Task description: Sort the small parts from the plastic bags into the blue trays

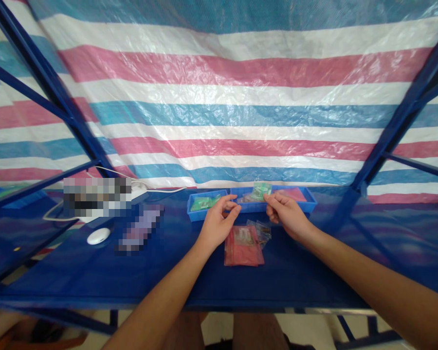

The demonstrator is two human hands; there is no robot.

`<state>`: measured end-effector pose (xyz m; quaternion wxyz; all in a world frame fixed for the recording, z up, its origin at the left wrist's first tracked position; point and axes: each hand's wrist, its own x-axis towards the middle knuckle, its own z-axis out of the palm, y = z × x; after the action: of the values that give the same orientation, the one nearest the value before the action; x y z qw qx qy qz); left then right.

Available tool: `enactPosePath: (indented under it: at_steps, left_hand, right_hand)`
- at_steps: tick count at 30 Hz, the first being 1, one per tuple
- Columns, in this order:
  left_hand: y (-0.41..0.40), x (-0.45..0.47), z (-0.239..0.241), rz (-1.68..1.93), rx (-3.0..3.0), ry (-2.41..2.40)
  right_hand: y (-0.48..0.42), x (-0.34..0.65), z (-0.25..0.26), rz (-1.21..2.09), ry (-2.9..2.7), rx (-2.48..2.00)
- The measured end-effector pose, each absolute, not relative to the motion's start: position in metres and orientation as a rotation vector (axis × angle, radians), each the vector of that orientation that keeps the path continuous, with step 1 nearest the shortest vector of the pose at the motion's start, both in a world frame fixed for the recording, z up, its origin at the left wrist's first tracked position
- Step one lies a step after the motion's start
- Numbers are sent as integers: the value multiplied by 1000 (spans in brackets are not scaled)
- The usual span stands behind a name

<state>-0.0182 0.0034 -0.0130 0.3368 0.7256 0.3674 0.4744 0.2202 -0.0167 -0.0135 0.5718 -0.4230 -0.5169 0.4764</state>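
In the head view my right hand (pixel 282 209) pinches the edge of a small clear bag with green print (pixel 261 191), held up over the long blue bin. My left hand (pixel 221 218) hovers just in front of the bins, with thumb and fingers curved and apart and nothing visible between them. Below the hands, red-tinted zip bags (pixel 244 253) lie stacked on the table. Beside them, partly overlapped, sits a clear bag with small dark parts (pixel 263 233). The long blue bin (pixel 251 206) holds clear packets and a red bag (pixel 295 194).
A smaller blue bin (pixel 195 215) with green packets (pixel 204 203) stands left of the long one. Further left on the blue table (pixel 295 282) are a white oval case (pixel 98 236), a blurred-out oblong object (pixel 140 228) and white cables (pixel 164 190). Blue frame posts and striped sheeting stand behind.
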Motion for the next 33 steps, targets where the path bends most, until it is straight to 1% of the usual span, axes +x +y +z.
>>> enactPosePath:
  at_steps: [7, 13, 17, 20, 23, 28, 33]
  left_hand:
    - [-2, -18, -9, 1156, 2059, 985]
    - [-1, -16, -8, 1146, 1885, 849]
    - [-3, -15, -5, 1216, 1922, 851]
    - [-5, -20, 3, 1384, 2110, 953]
    - [-3, -30, 8, 1487, 2363, 1157]
    - [6, -44, 0, 1360, 2506, 1584]
    - [8, -47, -5, 1353, 2546, 1717]
  right_hand:
    - [-7, 226, -16, 1087, -1185, -1017]
    - [-19, 213, -15, 1219, -1379, -975]
    - [-27, 207, -12, 1257, -1570, -995]
    - [-30, 205, -12, 1148, -1716, -1017]
    - [-32, 206, -12, 1079, -1767, -1049]
    - [-32, 208, -12, 1032, -1822, -1071]
    - [-31, 210, -15, 952, -1856, -1085]
